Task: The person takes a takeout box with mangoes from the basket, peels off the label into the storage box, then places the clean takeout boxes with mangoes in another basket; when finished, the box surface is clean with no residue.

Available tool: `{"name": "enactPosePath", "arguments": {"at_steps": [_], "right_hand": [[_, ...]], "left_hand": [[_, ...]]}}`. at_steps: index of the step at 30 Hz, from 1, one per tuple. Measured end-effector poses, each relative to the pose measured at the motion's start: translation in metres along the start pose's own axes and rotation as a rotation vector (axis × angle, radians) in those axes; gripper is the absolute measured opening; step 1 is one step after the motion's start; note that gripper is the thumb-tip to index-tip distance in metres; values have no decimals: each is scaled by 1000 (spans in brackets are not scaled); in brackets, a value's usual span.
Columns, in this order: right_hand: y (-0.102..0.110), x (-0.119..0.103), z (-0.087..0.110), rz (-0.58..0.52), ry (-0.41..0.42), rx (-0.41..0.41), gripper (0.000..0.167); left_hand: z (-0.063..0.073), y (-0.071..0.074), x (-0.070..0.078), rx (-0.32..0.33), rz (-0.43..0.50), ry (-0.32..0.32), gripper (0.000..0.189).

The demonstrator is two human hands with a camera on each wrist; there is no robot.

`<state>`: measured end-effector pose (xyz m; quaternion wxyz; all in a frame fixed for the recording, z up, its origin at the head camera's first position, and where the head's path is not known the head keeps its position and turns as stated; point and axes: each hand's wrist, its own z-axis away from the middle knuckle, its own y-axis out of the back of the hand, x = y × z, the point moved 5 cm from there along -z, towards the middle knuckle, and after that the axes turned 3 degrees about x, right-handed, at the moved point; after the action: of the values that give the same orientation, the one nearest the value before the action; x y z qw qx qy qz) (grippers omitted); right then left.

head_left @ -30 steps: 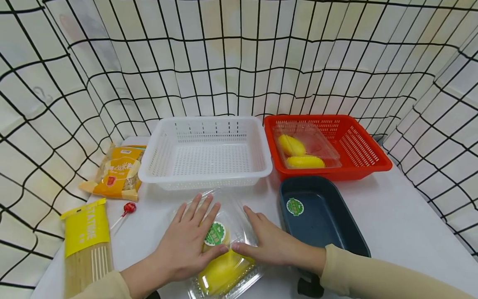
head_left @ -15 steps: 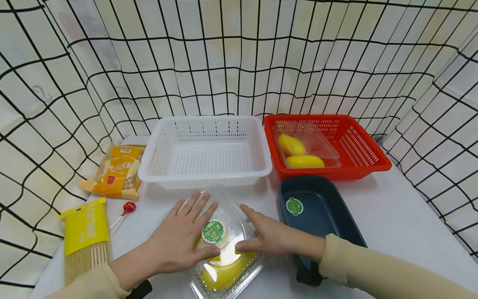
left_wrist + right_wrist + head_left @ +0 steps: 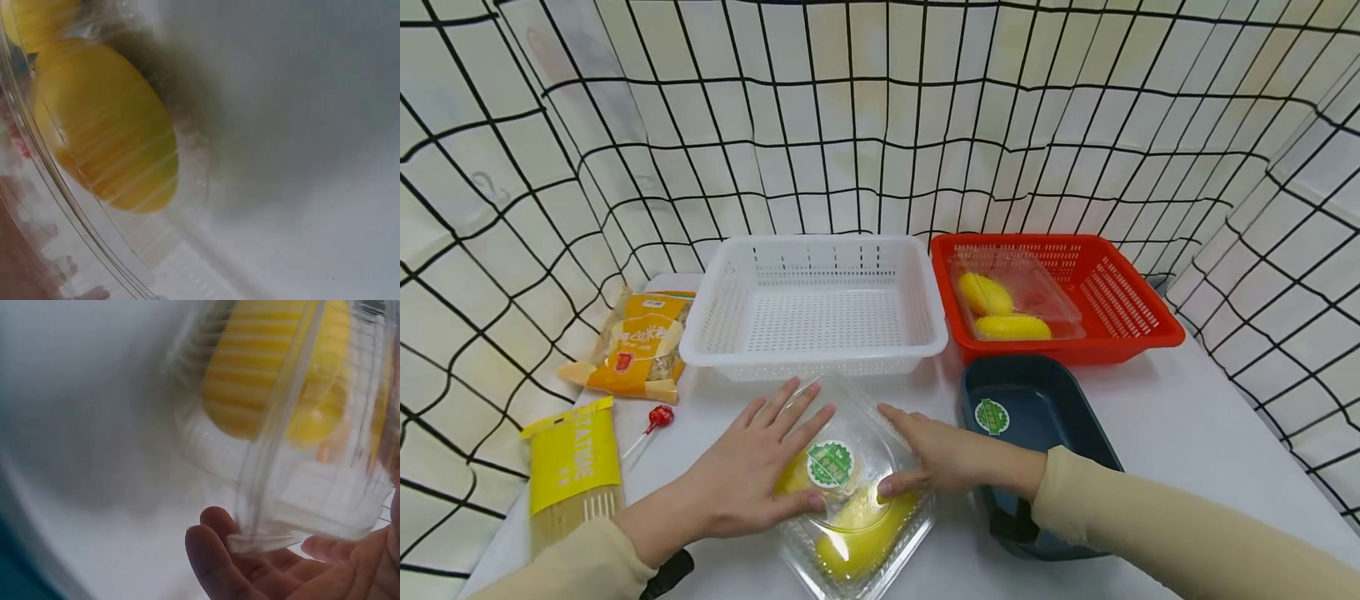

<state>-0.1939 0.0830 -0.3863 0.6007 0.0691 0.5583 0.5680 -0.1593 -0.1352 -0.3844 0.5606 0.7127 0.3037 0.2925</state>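
A clear plastic container (image 3: 850,525) with yellow fruits (image 3: 857,550) inside and a round green sticker (image 3: 830,464) on its lid lies at the front middle of the table. My left hand (image 3: 745,475) rests on the lid's left part, fingers spread and straight. On the opposite side my right hand (image 3: 947,454) grips the container, thumb over the lid and fingers round its edge. In the right wrist view those fingers (image 3: 219,556) curl at a corner of the rim. Through the clear wall, the left wrist view shows one fruit (image 3: 112,125) close up.
A white basket (image 3: 812,358) stands behind the hands. Beside it, a red basket (image 3: 1120,308) holds another clear container (image 3: 1037,287) with yellow fruits. A dark blue tray (image 3: 1030,442) lies under the right forearm. Left are an orange bag (image 3: 643,342), a lollipop (image 3: 660,416) and a noodle pack (image 3: 572,467).
The container has turned slightly on the table, its near end swinging right. My left hand has slid a little left, and my right forearm has moved up across the blue tray.
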Motion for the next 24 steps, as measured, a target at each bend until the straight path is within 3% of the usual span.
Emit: {"name": "enactPosePath", "arguments": {"at_steps": [8, 14, 19, 24], "right_hand": [[3, -11, 10, 232, 58, 109, 101], [-4, -19, 19, 393, 104, 141, 110], [-12, -25, 22, 540, 122, 170, 120], [-19, -27, 22, 601, 108, 165, 127]], "left_hand": [[4, 1, 10, 33, -55, 73, 93], [7, 1, 20, 71, -85, 164, 94], [9, -2, 28, 63, -83, 268, 96], [10, -4, 35, 58, -90, 331, 95]]}}
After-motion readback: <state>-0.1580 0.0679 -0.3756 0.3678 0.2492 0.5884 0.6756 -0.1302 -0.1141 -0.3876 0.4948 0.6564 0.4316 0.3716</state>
